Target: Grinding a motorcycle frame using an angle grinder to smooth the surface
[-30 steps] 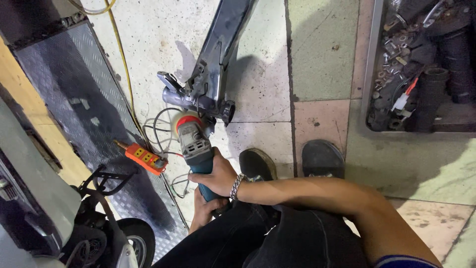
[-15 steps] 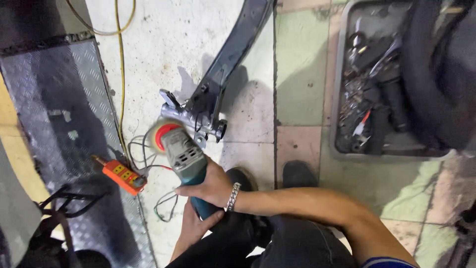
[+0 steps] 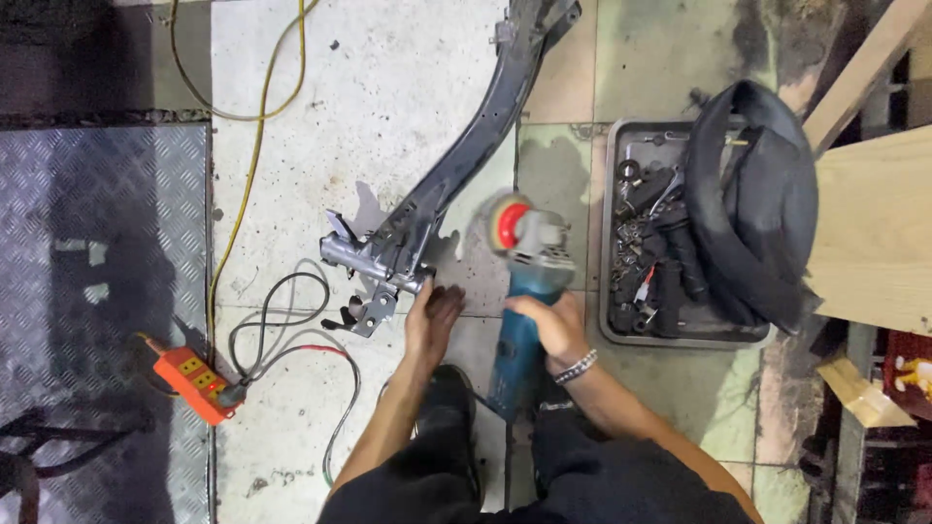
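right hand point(image 3: 551, 328): gripping the blue body of the angle grinder point(image 3: 524, 301), fingers clamped around it, bracelet at the wrist.
angle grinder: pointing away from the body, disc end blurred and lifted beside the metal frame point(image 3: 456, 170), apart from it.
left hand point(image 3: 431, 318): reaching to the lower end of the metal frame, fingers loosely apart, touching the silver tube there.
metal frame: lying diagonally on the tiled floor point(image 3: 388, 87).
right side: standing by the grinder, a grey tray point(image 3: 607, 243) of tools with a black inner tube point(image 3: 767, 204) draped over it.
left side: lying on the floor, an orange power strip point(image 3: 194, 374) with cables.
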